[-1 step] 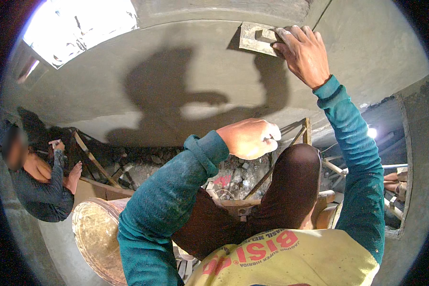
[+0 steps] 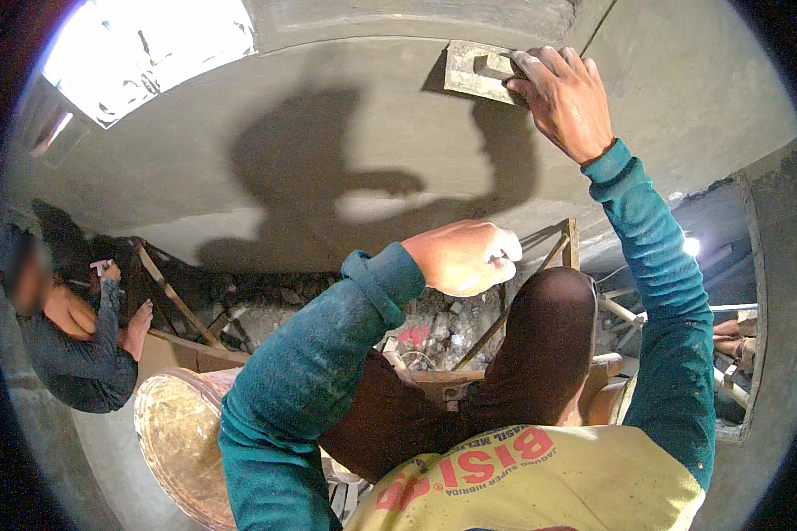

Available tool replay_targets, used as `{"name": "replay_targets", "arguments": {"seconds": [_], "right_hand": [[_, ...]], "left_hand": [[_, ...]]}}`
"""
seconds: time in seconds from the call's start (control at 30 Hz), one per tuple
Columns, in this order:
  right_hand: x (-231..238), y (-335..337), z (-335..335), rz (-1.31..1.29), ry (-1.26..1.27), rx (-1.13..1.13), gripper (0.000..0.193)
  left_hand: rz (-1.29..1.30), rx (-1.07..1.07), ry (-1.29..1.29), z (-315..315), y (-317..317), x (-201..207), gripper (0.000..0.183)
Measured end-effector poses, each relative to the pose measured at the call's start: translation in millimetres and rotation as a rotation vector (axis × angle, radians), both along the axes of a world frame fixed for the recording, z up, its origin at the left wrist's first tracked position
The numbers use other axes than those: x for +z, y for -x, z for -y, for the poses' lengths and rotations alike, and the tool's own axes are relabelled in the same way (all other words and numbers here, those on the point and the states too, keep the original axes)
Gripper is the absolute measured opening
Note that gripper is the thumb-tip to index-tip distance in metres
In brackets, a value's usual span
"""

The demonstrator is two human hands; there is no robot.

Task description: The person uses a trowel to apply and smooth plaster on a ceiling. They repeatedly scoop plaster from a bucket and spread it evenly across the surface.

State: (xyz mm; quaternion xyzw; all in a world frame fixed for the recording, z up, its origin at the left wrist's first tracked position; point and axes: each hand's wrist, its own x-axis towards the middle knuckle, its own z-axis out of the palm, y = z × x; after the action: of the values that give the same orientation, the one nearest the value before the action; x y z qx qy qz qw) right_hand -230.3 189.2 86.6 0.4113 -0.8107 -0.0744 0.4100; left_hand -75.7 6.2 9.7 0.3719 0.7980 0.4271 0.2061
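High on the grey plastered wall, my right hand grips a plastering float by its right end. The float is a flat, rectangular, mortar-stained plate with a raised block handle, and it lies close against the wall beneath a ledge. My left hand hangs in front of my body, near my raised knee. Its fingers are curled in, with nothing visible in them. Shadows of my head and arms fall across the wall.
At lower left stands a large mortar-stained bucket. A co-worker crouches at far left, holding something small. Wooden braces and rubble lie below. A bright opening is at upper left, a framed opening at right.
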Motion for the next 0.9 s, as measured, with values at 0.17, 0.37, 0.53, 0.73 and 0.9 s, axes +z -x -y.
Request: {"name": "replay_targets", "arguments": {"seconds": [0.17,0.37,0.53,0.73,0.9], "right_hand": [[1,5,-1,0.0,-0.017,-0.016,0.035],[4,4,-25,0.014,-0.057,-0.091,0.037],[8,0,-71,0.027,-0.046,-0.172,0.037],[7,-12,-68,0.058,-0.05,-0.118,0.04],[8,-14,17,0.088,-0.058,0.05,0.039]], "left_hand": [[0.011,0.001,-0.012,1,2,-3,0.033],[-0.054,0.058,-0.144,2,1,-18,0.024],[-0.042,0.031,-0.121,1,4,-19,0.025],[-0.016,-0.019,-0.002,0,5,-14,0.034],[-0.033,-0.002,0.026,0,7,-16,0.032]]}}
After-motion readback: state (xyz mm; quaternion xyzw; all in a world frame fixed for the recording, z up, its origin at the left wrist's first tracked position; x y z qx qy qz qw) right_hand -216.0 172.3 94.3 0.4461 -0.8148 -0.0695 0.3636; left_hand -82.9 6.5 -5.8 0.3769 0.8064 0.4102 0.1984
